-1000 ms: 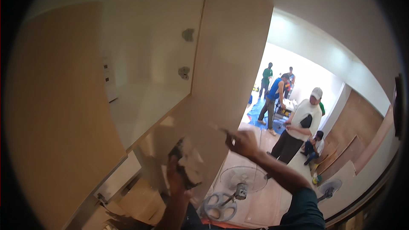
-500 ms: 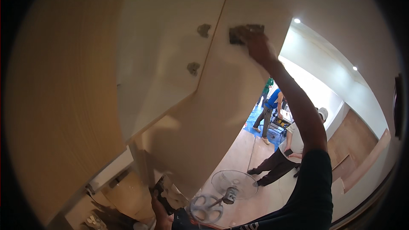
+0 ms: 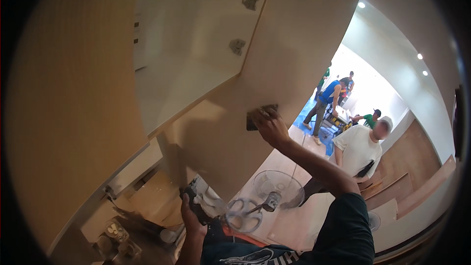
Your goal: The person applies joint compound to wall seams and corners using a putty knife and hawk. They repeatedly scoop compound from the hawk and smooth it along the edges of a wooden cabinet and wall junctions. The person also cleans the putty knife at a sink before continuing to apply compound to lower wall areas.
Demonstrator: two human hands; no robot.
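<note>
My right hand (image 3: 271, 128) grips a dark, wide putty spreader (image 3: 252, 121) against the pale side panel (image 3: 294, 44) of a cabinet. Its fingers are closed over the tool and hide much of it. Low in the view, my left hand (image 3: 192, 220) holds a dark putty board (image 3: 198, 207) with whitish paste smeared on its face. That board sits near the panel's lower end, and its underside is hidden. Left of the panel, the white cabinet inside (image 3: 191, 34) carries two metal hinges (image 3: 250, 2).
A wood-grain panel (image 3: 73, 93) fills the left. Below the side panel stands a fan (image 3: 275, 191) with a clear round guard. A person in a white shirt (image 3: 360, 149) is at the right; several others are beyond, near a worktable (image 3: 338, 120). Jars (image 3: 117, 230) stand lower left.
My right hand has drawn the spreader down the panel, and the elbow is now bent. My view has shifted somewhat. My left hand still holds the putty board.
</note>
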